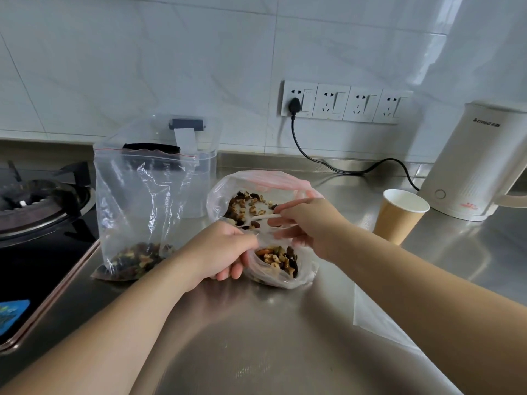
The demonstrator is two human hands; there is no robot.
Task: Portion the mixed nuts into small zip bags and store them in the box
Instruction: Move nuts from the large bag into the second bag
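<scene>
Left hand (219,249) grips the small bag (281,266) open on the table (256,337); right hand (306,223) pinches a spoon (263,216) over the nuts (278,256).

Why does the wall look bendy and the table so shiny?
Head view: the wide lens curves the wall tiles and counter edges; the steel counter mirrors window light as glare; the right hand is slightly motion-blurred; the kettle stays sharp.

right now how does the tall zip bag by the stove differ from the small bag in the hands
The tall zip bag stands upright, untouched; the small bag lies low on the counter, its mouth held open by the left hand. The tall bag is much larger and mostly empty above its nuts; the small bag looks fuller. Both are clear plastic holding mixed nuts.
</scene>
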